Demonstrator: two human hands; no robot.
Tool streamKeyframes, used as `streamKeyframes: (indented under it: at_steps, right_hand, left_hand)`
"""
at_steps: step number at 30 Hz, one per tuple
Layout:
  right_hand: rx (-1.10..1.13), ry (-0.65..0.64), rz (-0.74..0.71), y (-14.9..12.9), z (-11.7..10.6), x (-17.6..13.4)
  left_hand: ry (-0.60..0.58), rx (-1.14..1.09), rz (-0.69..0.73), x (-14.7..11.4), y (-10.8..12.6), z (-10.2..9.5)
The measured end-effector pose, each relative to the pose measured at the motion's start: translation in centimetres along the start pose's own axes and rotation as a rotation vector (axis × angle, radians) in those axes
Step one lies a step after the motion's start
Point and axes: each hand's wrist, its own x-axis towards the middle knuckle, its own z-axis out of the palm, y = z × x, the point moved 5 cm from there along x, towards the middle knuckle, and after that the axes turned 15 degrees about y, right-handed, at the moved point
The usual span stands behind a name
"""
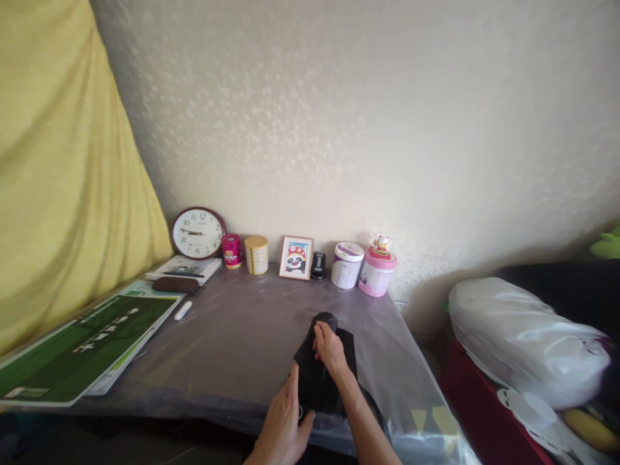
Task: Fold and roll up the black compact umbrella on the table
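Note:
A black fabric thing (309,371) with a rounded far end lies over the table's near part; its loose flaps spread to the right, and its exact kind is unclear. My right hand (330,349) is on its upper part, with the fingers curled and pinching the fabric. Lower down, my left hand (285,420) grips the left edge between the thumb and the fingers. A small pale ring-like detail shows beside the left thumb. Both hands partly cover the black thing, and its near end is hidden.
Along the wall stand a clock (198,234), a magenta tin (231,252), a yellow-lidded can (256,256), a panda picture frame (296,258) and two tubs (347,266). Green booklets (92,349) and a white marker-like object (183,310) lie left. A white plastic bag (527,342) sits right.

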Motion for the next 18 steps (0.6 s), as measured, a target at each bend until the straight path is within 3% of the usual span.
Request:
streamKeyframes:
  at_steps: [3,8,11,14,18]
  right_hand:
    - [0.053,-0.01,-0.005,-0.1,0.0,-0.3]
    - [-0.007,0.024,-0.113,-0.4,-0.2,-0.4]
    - [-0.04,0.045,-0.179,-0.6,-0.3,-0.5]
    - [-0.006,0.041,-0.209,-0.8,-0.6,-1.3]
    - [0.046,0.069,-0.432,-1.8,-1.5,-3.4]
  left_hand:
    - [0.062,-0.016,0.041,0.0,0.7,-1.4]
    - [0.178,0.235,0.129,0.9,2.9,-2.8]
    - [0.092,0.227,0.2,1.3,3.5,-1.6]
    - [0.008,0.23,0.131,1.4,2.6,0.1]
    - [-0.041,0.173,0.098,1.0,1.3,1.9]
